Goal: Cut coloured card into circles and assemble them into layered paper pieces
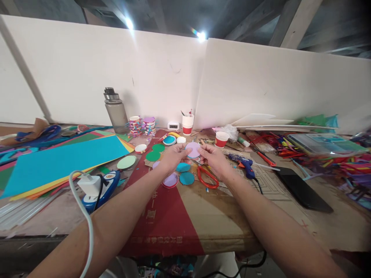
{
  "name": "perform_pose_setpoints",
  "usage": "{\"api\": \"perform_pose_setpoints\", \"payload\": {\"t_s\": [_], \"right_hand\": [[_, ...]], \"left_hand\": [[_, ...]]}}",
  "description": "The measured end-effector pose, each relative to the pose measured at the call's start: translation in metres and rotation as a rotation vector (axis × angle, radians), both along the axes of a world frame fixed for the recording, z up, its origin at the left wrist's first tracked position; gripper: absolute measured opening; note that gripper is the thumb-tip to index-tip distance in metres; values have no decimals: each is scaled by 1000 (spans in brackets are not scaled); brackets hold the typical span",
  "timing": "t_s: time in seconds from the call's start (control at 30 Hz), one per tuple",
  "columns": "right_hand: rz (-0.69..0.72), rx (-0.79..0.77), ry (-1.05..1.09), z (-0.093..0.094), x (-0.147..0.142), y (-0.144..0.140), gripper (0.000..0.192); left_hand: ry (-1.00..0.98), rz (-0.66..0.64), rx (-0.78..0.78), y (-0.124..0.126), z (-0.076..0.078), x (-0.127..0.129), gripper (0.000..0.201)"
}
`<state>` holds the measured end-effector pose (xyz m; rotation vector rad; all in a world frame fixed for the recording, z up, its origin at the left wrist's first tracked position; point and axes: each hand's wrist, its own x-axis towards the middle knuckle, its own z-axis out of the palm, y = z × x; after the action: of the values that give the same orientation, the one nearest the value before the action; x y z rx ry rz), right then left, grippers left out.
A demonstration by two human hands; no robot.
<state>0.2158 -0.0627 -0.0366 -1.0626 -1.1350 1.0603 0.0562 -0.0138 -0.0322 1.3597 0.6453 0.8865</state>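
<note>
Between my two hands, a round lilac paper disc (193, 150) is held up over the cardboard-covered table. My left hand (175, 157) pinches its left edge, and my right hand (211, 157) grips the right edge. Below them lie blue paper discs (187, 178), and a lilac disc with a red rim (170, 180) sits beside my left wrist. Green paper discs (153, 156) are to the left of my left hand. Red-handled scissors (208, 181) rest under my right hand, their blades partly hidden. A blue glue gun (247, 168) lies to the right.
A power strip (108, 185) with a white cable is at left, near coloured paper sheets (66, 158). A bottle (116, 114), stacked cups (188, 124) and a small clock (173, 126) stand along the back. One paper cup (222, 139) and a black phone (303, 189) are on the right.
</note>
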Motion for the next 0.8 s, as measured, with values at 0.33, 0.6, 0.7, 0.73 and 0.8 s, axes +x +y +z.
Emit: {"api": "perform_pose_setpoints", "payload": {"t_s": [0.33, 0.6, 0.7, 0.73, 0.8], "right_hand": [[-68, 55, -56, -3, -1, 2, 39], [-110, 109, -110, -4, -3, -1, 32], [-122, 111, -113, -4, -3, 0, 31], [-128, 108, -112, -4, -4, 0, 30], [-142, 103, -109, -5, -4, 1, 31]], "left_hand": [[-41, -13, 14, 0, -2, 1, 46], [-42, 58, 110, -5, 3, 0, 41], [-15, 50, 130, -5, 5, 0, 41], [-2, 46, 134, -4, 5, 0, 41], [26, 40, 141, -3, 4, -1, 41]]}}
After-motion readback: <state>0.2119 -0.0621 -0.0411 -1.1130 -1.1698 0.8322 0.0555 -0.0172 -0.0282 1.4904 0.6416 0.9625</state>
